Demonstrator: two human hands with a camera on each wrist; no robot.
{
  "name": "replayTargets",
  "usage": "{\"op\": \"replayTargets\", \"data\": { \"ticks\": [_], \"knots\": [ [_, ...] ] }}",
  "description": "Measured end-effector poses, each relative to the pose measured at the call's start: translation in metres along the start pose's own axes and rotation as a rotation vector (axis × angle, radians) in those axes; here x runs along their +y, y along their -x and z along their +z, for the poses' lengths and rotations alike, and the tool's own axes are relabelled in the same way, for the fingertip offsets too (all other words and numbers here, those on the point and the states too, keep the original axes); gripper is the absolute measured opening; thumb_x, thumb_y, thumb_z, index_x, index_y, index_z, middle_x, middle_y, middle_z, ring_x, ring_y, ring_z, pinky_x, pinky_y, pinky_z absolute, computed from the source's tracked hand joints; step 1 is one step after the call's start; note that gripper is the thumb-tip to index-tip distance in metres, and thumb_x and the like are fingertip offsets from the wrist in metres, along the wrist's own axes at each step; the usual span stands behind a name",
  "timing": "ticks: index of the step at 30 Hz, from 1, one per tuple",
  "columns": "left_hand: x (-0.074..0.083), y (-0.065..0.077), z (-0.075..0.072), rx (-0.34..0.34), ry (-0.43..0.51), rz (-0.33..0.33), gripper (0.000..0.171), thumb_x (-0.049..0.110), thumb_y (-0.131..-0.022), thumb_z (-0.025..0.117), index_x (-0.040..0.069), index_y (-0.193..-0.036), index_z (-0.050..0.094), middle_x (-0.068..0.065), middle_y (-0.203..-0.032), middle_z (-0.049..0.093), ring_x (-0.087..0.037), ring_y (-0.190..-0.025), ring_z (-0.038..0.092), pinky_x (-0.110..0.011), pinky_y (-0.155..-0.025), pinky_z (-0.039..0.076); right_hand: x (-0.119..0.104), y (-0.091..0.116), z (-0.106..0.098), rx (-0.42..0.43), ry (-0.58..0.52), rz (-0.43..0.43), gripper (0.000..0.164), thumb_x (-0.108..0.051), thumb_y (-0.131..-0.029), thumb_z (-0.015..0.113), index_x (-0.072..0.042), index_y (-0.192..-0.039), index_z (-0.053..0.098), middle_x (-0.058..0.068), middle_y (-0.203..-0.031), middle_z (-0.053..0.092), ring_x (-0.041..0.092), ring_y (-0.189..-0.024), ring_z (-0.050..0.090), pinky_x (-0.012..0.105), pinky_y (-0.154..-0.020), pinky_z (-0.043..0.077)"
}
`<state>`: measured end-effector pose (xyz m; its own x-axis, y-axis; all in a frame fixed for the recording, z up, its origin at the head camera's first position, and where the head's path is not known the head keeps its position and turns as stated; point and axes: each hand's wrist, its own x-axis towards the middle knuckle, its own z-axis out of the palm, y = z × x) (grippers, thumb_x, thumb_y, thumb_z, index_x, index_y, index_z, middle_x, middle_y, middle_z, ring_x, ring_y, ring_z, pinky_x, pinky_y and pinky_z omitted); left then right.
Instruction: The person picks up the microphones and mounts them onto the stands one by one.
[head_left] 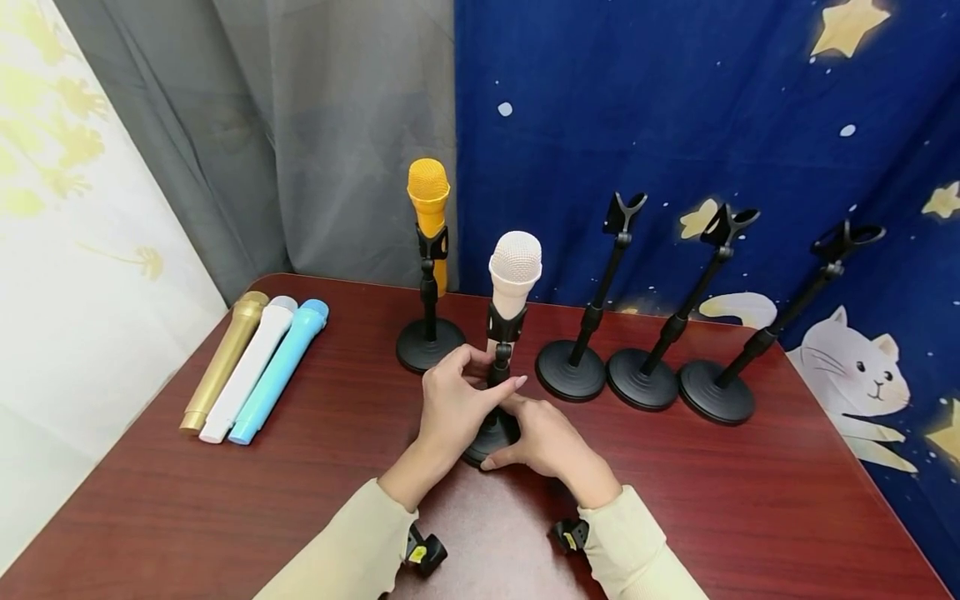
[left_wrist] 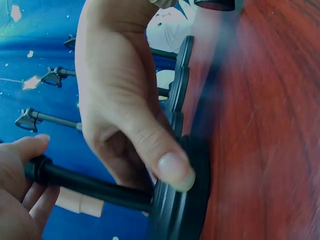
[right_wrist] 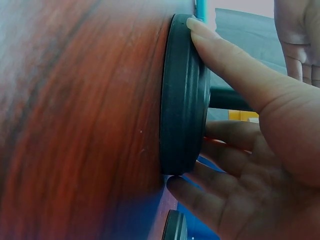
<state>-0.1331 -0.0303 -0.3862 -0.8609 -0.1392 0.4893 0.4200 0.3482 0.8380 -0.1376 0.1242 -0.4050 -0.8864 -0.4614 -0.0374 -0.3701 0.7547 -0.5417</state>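
A white microphone [head_left: 515, 271] sits upright in the clip of a black desk stand with a round base [left_wrist: 192, 200]. My left hand [head_left: 457, 408] grips the stand's pole [left_wrist: 100, 185] with thumb and fingers, below the clip. On the right side, my right hand [head_left: 547, 442] holds the round base, its thumb [right_wrist: 220, 50] on the near rim and its fingers around the far side. Behind stands an orange-yellow microphone [head_left: 429, 192] in another black stand [head_left: 430, 342].
Gold [head_left: 228, 358], white [head_left: 251, 367] and light blue [head_left: 281, 367] microphones lie side by side on the table's left. Three black stands [head_left: 570, 371] with bare clips line the back right. Curtains [head_left: 360, 142] hang behind the reddish-brown table [head_left: 337, 492].
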Motion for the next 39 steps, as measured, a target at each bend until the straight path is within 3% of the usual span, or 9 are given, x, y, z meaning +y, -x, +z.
{"op": "replayTargets", "data": {
  "ticks": [4,11,16,21,25,28,32,36,39],
  "knots": [
    [-0.001,-0.006,-0.009,-0.122,0.054,-0.046,0.032,0.019,-0.072,0.093,0.01,-0.097,0.075,-0.006,-0.093,0.077,-0.015,-0.08,0.076,-0.026,-0.075,0.062,-0.002,-0.001,-0.001,-0.009,0.006,0.013,0.079,-0.041,-0.065,0.094,-0.02,-0.135,0.063,0.001,-0.131,0.069,0.022,-0.118,0.065,0.044,-0.098,0.053],
    [-0.009,-0.024,-0.024,-0.414,0.129,-0.125,0.036,0.015,-0.078,0.088,0.005,-0.11,0.076,-0.011,-0.104,0.078,-0.017,-0.09,0.077,-0.027,-0.08,0.062,-0.001,-0.001,-0.001,-0.021,0.045,0.023,0.072,-0.043,-0.066,0.094,-0.014,-0.125,0.066,0.001,-0.117,0.072,0.018,-0.106,0.066,0.04,-0.091,0.054],
    [-0.015,-0.034,-0.031,-0.619,0.213,-0.062,0.035,0.011,-0.087,0.079,0.005,-0.121,0.073,-0.01,-0.113,0.077,-0.021,-0.104,0.075,-0.027,-0.089,0.059,0.0,-0.002,-0.001,-0.024,0.052,0.014,0.075,-0.044,-0.066,0.093,-0.013,-0.128,0.065,0.002,-0.119,0.071,0.018,-0.107,0.066,0.04,-0.091,0.054],
    [-0.02,-0.038,-0.034,-0.699,0.224,-0.007,0.033,0.012,-0.091,0.075,0.008,-0.124,0.072,-0.007,-0.115,0.077,-0.018,-0.108,0.074,-0.024,-0.093,0.058,0.0,-0.002,0.0,-0.021,0.044,0.01,0.073,-0.044,-0.065,0.094,-0.014,-0.125,0.065,0.002,-0.117,0.072,0.017,-0.105,0.066,0.04,-0.089,0.054],
    [-0.018,-0.036,-0.033,-0.687,0.254,-0.024,0.036,0.01,-0.091,0.075,0.004,-0.125,0.07,-0.01,-0.116,0.076,-0.019,-0.109,0.073,-0.027,-0.094,0.058,0.0,-0.002,0.001,-0.025,0.029,0.016,0.073,-0.044,-0.066,0.094,-0.014,-0.126,0.065,0.002,-0.118,0.072,0.017,-0.106,0.067,0.04,-0.09,0.054],
    [-0.012,-0.03,-0.029,-0.625,0.256,-0.067,0.038,0.012,-0.088,0.078,0.004,-0.124,0.07,-0.012,-0.117,0.076,-0.021,-0.108,0.074,-0.029,-0.092,0.059,0.001,-0.001,0.0,-0.026,0.017,0.014,0.076,-0.043,-0.066,0.094,-0.015,-0.131,0.064,0.003,-0.124,0.071,0.019,-0.112,0.066,0.043,-0.095,0.054],
    [0.001,-0.016,-0.019,-0.428,0.134,-0.094,0.04,0.023,-0.083,0.085,0.009,-0.118,0.074,-0.008,-0.111,0.077,-0.016,-0.096,0.077,-0.025,-0.082,0.061,0.002,0.001,0.0,-0.01,0.007,0.004,0.079,-0.04,-0.066,0.094,-0.02,-0.136,0.063,0.001,-0.132,0.069,0.02,-0.118,0.065,0.044,-0.099,0.052],
    [0.012,-0.004,-0.011,-0.185,-0.012,-0.02,0.036,0.027,-0.081,0.087,0.011,-0.111,0.076,-0.004,-0.104,0.078,-0.01,-0.086,0.077,-0.022,-0.076,0.061,0.003,0.001,0.001,0.007,-0.003,-0.017,0.084,-0.04,-0.065,0.094,-0.024,-0.14,0.06,-0.002,-0.138,0.065,0.02,-0.119,0.065,0.043,-0.1,0.052],
    [0.015,0.001,-0.008,-0.073,-0.069,0.041,0.032,0.025,-0.08,0.088,0.011,-0.107,0.076,-0.003,-0.101,0.077,-0.008,-0.085,0.076,-0.021,-0.076,0.061,0.003,0.0,0.002,0.007,-0.004,-0.035,0.086,-0.04,-0.066,0.094,-0.024,-0.142,0.058,-0.002,-0.139,0.064,0.019,-0.118,0.065,0.042,-0.099,0.052]
  ]
}}
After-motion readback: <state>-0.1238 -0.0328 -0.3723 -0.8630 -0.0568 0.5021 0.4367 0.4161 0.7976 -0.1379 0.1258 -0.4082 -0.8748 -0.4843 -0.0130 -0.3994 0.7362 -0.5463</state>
